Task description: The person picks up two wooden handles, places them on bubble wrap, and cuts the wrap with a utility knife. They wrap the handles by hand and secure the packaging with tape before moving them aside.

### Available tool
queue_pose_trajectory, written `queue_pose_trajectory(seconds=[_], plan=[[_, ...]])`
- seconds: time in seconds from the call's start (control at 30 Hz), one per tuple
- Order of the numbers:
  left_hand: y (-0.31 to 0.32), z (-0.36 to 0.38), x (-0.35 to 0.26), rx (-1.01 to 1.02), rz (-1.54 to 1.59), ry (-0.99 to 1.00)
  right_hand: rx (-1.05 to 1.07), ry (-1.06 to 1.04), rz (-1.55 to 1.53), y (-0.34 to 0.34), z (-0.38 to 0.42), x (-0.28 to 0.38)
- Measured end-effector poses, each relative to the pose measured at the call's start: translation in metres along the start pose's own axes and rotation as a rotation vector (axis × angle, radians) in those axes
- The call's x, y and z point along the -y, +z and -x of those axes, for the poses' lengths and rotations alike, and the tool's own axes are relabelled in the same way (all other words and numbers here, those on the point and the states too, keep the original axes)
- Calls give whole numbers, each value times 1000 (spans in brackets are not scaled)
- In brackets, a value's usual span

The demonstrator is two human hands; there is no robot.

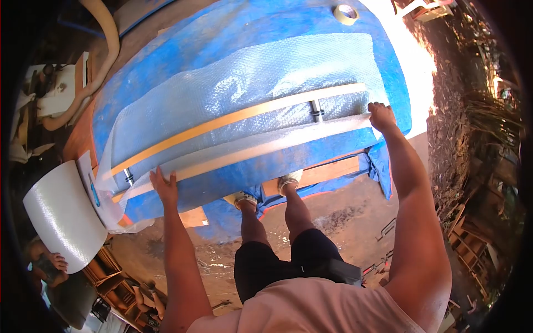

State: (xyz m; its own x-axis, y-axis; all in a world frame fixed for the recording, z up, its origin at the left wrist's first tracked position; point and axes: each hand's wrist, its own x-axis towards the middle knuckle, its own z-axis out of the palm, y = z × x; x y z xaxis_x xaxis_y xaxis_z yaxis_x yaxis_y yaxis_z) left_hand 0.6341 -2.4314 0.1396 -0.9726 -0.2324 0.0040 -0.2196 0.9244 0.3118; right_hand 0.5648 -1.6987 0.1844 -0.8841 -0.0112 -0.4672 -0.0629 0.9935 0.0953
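Observation:
A sheet of clear bubble wrap lies across a blue tarp-covered table. On it rests a frame of two long wooden slats, the far slat bare, joined by short metal tubes with black rings. The wrap's near edge is folded up over the near slat. At the right end of that slat, my right hand is closed on the wrap's edge. Toward the left end, my left hand lies against the wrapped slat, fingers spread.
A large roll of bubble wrap stands at the left, with another person's hand beside it. A tape roll sits on the blue tarp at the far side. A thick hose runs along the upper left.

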Motion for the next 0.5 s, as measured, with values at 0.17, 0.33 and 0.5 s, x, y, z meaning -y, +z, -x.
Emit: queue_pose_trajectory(seconds=[0.17,0.33,0.5], plan=[[1,-6,6,90,-109,-33,-189,325,-5,10,17,-9],[3,-8,14,134,-147,-22,-255,70,-415,24,19,-46],[2,-8,13,146,-157,-1,-231,8,12,2,-6,-109]])
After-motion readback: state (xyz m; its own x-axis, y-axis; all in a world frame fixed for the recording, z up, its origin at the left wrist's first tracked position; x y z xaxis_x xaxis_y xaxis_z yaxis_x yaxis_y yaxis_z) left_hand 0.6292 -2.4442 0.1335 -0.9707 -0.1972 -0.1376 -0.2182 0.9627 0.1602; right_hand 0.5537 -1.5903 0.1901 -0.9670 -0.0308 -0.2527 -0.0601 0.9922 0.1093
